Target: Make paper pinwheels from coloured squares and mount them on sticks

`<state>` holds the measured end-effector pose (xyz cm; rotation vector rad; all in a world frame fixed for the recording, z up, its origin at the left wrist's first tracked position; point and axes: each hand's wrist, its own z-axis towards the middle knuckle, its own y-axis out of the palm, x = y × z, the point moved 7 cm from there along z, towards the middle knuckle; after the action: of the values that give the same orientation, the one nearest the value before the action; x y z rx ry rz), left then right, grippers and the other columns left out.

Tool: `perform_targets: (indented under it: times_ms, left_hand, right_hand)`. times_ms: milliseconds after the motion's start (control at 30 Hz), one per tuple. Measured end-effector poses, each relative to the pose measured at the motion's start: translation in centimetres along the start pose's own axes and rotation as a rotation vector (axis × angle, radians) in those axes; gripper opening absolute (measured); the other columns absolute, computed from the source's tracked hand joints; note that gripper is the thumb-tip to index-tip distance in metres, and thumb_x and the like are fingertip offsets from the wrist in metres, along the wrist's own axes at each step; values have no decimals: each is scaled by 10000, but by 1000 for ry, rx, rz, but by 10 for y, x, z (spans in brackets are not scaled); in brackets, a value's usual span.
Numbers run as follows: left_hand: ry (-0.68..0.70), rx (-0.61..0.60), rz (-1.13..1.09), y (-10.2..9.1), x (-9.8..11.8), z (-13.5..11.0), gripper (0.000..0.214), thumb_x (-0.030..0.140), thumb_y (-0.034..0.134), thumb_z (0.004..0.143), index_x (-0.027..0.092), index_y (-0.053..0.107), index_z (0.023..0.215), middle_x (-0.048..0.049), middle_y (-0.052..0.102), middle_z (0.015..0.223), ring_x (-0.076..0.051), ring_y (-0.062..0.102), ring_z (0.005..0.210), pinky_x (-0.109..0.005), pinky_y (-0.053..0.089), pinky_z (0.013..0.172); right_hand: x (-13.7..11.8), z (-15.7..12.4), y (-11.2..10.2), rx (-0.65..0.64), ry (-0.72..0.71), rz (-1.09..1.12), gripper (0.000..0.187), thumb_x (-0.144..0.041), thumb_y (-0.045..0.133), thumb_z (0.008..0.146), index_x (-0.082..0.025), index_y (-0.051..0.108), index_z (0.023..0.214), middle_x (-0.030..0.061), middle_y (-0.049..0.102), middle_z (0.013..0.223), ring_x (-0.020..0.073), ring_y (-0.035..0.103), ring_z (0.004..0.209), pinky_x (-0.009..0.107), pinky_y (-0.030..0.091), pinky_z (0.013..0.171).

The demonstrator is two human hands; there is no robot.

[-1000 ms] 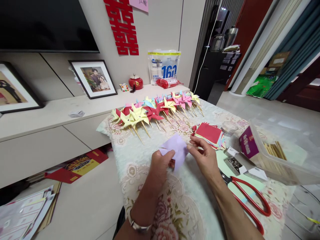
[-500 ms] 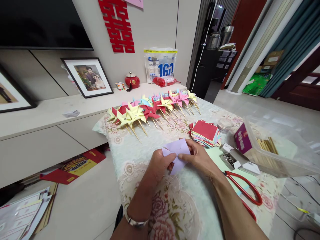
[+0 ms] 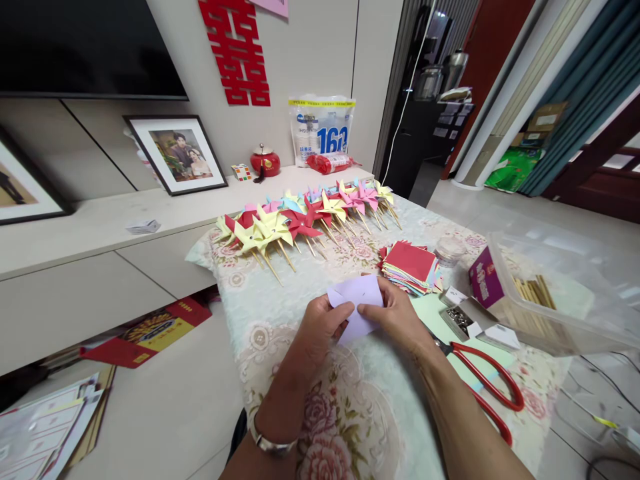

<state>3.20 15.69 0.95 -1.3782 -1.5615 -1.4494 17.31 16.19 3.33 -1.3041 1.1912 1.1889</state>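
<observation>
A square of lilac paper with slits cut in from its corners is held above the table between both hands. My left hand pinches its left side, thumb on top. My right hand grips the right side, its thumb pressing near the middle; the fingers beneath are partly hidden. Past the hands stands a row of paper pinwheels on wooden sticks, in yellow, red, pink and blue. Red-handled scissors lie by my right forearm, and a stack of coloured paper squares lies beyond my right hand.
At the right are a small open box of metal fasteners and a clear plastic bin holding wooden sticks. Behind the stack sits a round clear container. A floral cloth covers the table; a low cabinet runs behind.
The lilac paper lies flatter and turned slightly, with its upper edge shifted right. My right hand has moved slightly right, uncovering more of the scissors' blades.
</observation>
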Motion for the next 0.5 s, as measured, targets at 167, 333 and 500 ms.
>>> perform_targets:
  times_ms: [167, 333, 500]
  left_hand:
    - [-1, -46, -172, 8, 4, -3, 373, 236, 815, 618, 117, 748, 965, -50, 749, 745, -168, 656, 647, -285, 519, 694]
    - [7, 9, -167, 6, 2, -1, 402, 250, 837, 595, 98, 761, 959, -78, 776, 783, -215, 699, 715, -320, 533, 749]
    - [13, 34, -170, 5, 3, -2, 370, 278, 841, 594, 108, 763, 913, -61, 771, 753, -208, 695, 695, -299, 529, 705]
  right_hand:
    - [0, 0, 1, 66, -17, 116, 442, -202, 726, 619, -173, 652, 1053, 18, 725, 874, 196, 640, 737, 281, 482, 671]
    - [-6, -2, 5, 114, -58, 96, 440, -213, 720, 634, -160, 659, 1066, 27, 724, 898, 204, 636, 780, 286, 477, 699]
    - [-9, -4, 10, 111, -56, 74, 414, -234, 728, 640, -156, 661, 1041, 35, 731, 903, 217, 639, 791, 293, 483, 692]
